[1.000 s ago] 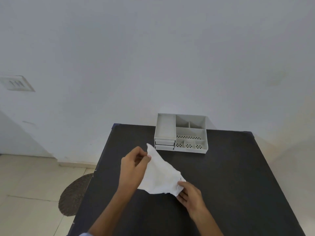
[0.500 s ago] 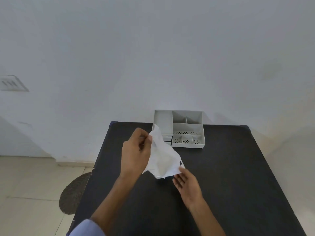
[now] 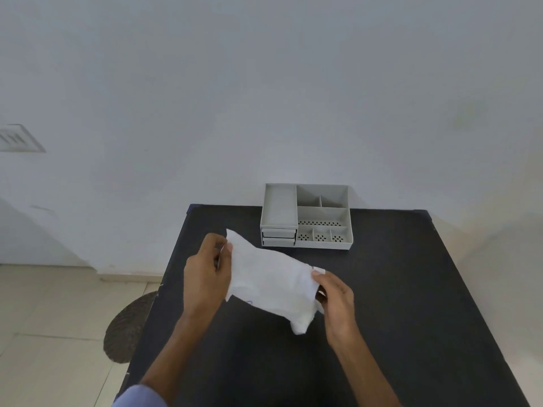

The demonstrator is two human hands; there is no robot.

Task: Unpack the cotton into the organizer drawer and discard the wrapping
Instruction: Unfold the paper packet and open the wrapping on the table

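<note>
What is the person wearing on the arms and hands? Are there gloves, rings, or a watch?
Both hands are bare: the left hand and the right hand show no gloves, and no rings or watch can be seen. The forearms are uncovered too. Only a light blue sleeve appears on the left arm, at the bottom edge of the picture. No sleeve is visible on the right arm.

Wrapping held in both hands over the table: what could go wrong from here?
1. The wrapping is pinched only at its ends by the left hand and right hand; its lower corner sags, so cotton could spill onto the table.
2. Both drawers of the organizer look shut, and both hands are busy.
3. No bin is in view for the wrapping.
</note>
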